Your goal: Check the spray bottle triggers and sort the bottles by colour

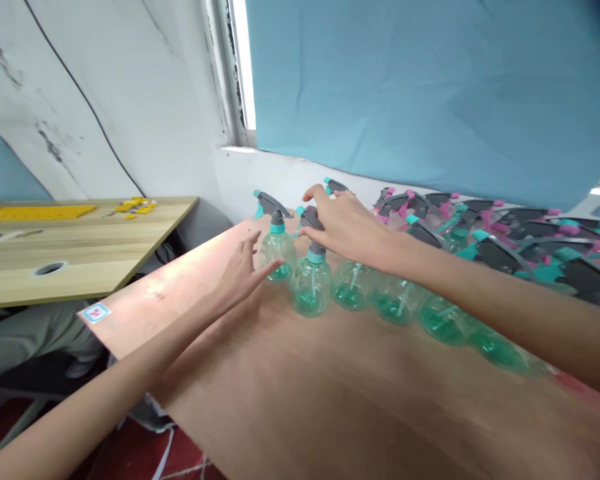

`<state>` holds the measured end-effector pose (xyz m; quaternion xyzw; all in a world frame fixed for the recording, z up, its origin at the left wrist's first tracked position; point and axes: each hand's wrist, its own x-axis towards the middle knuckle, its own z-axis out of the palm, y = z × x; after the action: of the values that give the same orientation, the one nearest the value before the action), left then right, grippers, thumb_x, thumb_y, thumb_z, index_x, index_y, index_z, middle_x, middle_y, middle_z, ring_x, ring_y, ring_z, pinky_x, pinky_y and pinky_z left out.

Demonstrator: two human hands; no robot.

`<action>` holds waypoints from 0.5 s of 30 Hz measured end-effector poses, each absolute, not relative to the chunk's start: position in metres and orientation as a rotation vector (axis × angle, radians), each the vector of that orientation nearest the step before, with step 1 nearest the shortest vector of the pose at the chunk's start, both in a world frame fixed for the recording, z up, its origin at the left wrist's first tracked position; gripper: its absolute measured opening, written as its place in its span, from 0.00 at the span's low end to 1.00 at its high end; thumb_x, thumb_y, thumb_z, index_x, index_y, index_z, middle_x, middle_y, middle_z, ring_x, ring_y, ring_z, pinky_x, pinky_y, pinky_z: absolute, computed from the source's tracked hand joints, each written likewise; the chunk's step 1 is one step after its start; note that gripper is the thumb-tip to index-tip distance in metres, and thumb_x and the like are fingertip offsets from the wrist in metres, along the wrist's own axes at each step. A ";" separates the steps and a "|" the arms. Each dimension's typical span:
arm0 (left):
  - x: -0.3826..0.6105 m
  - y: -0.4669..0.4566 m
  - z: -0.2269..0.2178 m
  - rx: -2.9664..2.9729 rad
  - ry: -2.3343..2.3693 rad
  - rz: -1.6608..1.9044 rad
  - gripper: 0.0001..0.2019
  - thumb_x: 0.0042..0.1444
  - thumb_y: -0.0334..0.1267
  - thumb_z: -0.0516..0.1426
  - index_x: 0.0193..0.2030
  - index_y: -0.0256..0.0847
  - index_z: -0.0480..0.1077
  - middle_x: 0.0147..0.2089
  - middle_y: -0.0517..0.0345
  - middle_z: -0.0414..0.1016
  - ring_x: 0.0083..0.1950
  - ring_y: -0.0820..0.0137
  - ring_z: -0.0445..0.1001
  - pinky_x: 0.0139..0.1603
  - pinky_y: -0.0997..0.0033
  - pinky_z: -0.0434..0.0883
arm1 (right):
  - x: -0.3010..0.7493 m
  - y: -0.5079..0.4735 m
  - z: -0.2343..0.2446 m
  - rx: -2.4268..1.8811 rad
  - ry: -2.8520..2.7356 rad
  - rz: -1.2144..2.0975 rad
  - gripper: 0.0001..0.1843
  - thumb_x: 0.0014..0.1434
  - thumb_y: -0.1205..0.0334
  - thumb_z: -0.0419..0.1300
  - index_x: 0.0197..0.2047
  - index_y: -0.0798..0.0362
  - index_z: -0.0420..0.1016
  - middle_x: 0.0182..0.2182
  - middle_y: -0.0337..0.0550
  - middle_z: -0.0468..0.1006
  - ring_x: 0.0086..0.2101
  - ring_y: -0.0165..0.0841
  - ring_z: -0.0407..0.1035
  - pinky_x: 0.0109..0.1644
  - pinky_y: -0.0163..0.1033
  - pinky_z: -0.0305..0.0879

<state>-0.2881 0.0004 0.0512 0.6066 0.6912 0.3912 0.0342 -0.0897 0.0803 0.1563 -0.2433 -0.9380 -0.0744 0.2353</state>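
A row of clear green spray bottles with grey and teal trigger heads stands on a brown wooden board (330, 387). My right hand (343, 223) reaches over the row, fingers curled on the grey head of the second bottle (311, 283). My left hand (240, 270) lies low on the board with fingers stretched out, fingertips touching the round body of the leftmost bottle (277, 250). It holds nothing.
Several more bottles with pink and teal heads (480, 227) crowd the right behind my right arm. A light wooden desk (80, 247) with yellow parts (135, 205) and a cable hole stands left. Blue cloth (430, 87) covers the wall behind. Dark floor shows below the board's left edge.
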 end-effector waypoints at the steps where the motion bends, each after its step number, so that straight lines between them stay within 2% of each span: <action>1: -0.286 -0.006 0.052 1.869 2.143 1.214 0.35 0.60 0.56 0.56 0.66 0.38 0.51 0.67 0.36 0.56 0.61 0.48 0.65 0.56 0.46 0.66 | -0.086 0.075 0.156 -0.656 -2.578 -0.196 0.22 0.61 0.61 0.57 0.54 0.67 0.64 0.20 0.40 0.73 0.30 0.40 0.71 0.52 0.47 0.60; 3: -0.278 -0.022 0.054 1.895 2.167 1.262 0.32 0.61 0.55 0.55 0.64 0.40 0.54 0.64 0.39 0.59 0.62 0.49 0.64 0.58 0.44 0.63 | -0.076 0.062 0.156 -0.639 -2.582 -0.186 0.23 0.61 0.61 0.58 0.55 0.66 0.64 0.24 0.44 0.76 0.31 0.40 0.72 0.51 0.46 0.61; 6: -0.257 -0.051 0.053 1.971 2.119 1.352 0.22 0.64 0.52 0.52 0.59 0.43 0.59 0.58 0.48 0.65 0.60 0.55 0.66 0.59 0.49 0.63 | -0.057 0.042 0.154 -0.613 -2.569 -0.133 0.22 0.60 0.63 0.58 0.56 0.64 0.64 0.34 0.50 0.79 0.39 0.42 0.72 0.45 0.44 0.63; 7: -0.247 -0.060 0.052 2.001 2.079 1.355 0.20 0.64 0.51 0.52 0.57 0.44 0.61 0.56 0.50 0.67 0.58 0.56 0.67 0.58 0.51 0.65 | -0.049 0.035 0.154 -0.613 -2.565 -0.112 0.22 0.60 0.63 0.58 0.56 0.63 0.63 0.35 0.51 0.79 0.40 0.42 0.71 0.42 0.42 0.64; 9: -0.224 -0.078 0.050 2.049 1.982 1.301 0.18 0.64 0.51 0.53 0.56 0.46 0.62 0.55 0.52 0.70 0.57 0.56 0.69 0.57 0.53 0.67 | -0.032 0.022 0.153 -0.621 -2.571 -0.079 0.22 0.60 0.63 0.58 0.56 0.61 0.63 0.31 0.47 0.77 0.37 0.40 0.71 0.36 0.40 0.62; 12: -0.186 -0.095 0.049 2.086 1.827 0.983 0.27 0.60 0.54 0.57 0.63 0.51 0.56 0.62 0.52 0.66 0.61 0.51 0.66 0.57 0.48 0.66 | -0.004 0.005 0.153 -0.690 -2.591 -0.070 0.23 0.60 0.62 0.57 0.57 0.62 0.61 0.23 0.40 0.72 0.30 0.38 0.68 0.33 0.39 0.60; 15: -0.148 -0.098 0.051 2.194 1.741 0.859 0.37 0.53 0.57 0.61 0.67 0.54 0.52 0.63 0.52 0.65 0.60 0.45 0.66 0.59 0.41 0.63 | 0.026 -0.011 0.152 -0.798 -2.570 -0.009 0.23 0.61 0.61 0.57 0.57 0.61 0.61 0.24 0.41 0.72 0.33 0.40 0.68 0.34 0.39 0.60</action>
<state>-0.1481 -0.0982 0.0513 0.7446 0.5911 0.2915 0.1059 0.0259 -0.0114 0.1519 -0.2890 -0.9308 -0.0031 0.2236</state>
